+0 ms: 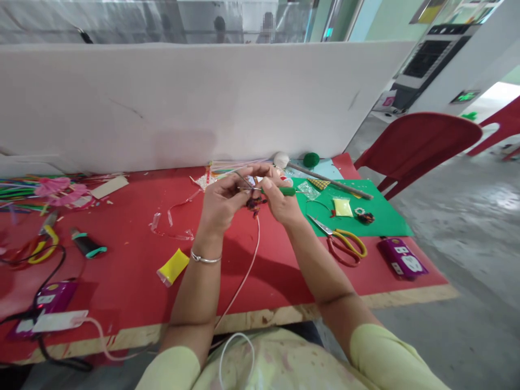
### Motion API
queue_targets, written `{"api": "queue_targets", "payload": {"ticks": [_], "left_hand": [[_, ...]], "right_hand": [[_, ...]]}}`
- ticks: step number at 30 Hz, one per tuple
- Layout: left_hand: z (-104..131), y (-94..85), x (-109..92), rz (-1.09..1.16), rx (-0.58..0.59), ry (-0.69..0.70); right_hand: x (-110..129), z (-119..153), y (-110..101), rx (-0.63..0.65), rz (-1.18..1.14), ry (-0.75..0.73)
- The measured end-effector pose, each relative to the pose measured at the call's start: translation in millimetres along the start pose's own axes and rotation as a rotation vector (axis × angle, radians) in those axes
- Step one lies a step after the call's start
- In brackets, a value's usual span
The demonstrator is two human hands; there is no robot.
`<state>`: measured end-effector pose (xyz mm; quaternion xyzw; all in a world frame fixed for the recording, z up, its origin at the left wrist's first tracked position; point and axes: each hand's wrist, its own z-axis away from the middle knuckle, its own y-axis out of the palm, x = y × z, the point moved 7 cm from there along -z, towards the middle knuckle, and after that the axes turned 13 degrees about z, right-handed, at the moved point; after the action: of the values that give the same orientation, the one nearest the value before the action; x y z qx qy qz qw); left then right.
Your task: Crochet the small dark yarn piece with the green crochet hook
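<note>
Holds a slim green-handled metal tool (pixel 288 191) in the right hand (pixel 277 199); pinches a small, dark multicoloured yarn piece (pixel 255 205) in the left hand (pixel 224 200), above the red worktop (pixel 138 216). Includes red-and-yellow-handled metal scissors (pixel 343 245).

Indoor light, fairly even, mid-bright; source not visible. Soft shadow on red tabletop (pixel 244 276) w/ faint sheen. Bright glare on floor (pixel 501 92), far R. Wide-angle stretch at edges; hands (pixel 266 189) slightly blurry, bkgd soft.
</note>
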<state>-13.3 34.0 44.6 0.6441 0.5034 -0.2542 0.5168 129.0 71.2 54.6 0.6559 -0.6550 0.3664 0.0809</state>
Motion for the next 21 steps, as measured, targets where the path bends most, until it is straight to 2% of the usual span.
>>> {"api": "queue_targets", "payload": {"ticks": [3,7,9,11,13,14,15,18,21], "left_hand": [[-2,-7.9,-4,-0.171,-0.105,0.187],[2,-4.7,-1,-0.26,-0.176,0.27],[4,-2.9,1,-0.158,-0.205,0.233],[2,0.1,10,0.086,-0.149,0.047],[1,9.8,24,0.239,0.025,-0.24],[2,11.7,28,0.265,0.085,-0.342],[2,10.0,29,0.271,0.106,-0.384],[-1,-0.6,29,0.189,0.087,-0.336],[-1,-2.2,27,0.048,0.142,-0.261]], "right_hand": [[3,1,-3,-0.115,0.074,0.024],[3,10,-2,-0.26,0.186,-0.027],[-1,16,-4,-0.403,0.217,-0.017],[-7,18,-3,-0.465,0.143,0.003],[-19,13,4,-0.366,-0.061,0.053],[-26,8,10,-0.263,-0.183,0.098],[-32,5,16,-0.148,-0.297,0.15],[-46,2,24,0.136,-0.503,0.285],[-53,5,13,0.255,-0.529,0.332]]}}
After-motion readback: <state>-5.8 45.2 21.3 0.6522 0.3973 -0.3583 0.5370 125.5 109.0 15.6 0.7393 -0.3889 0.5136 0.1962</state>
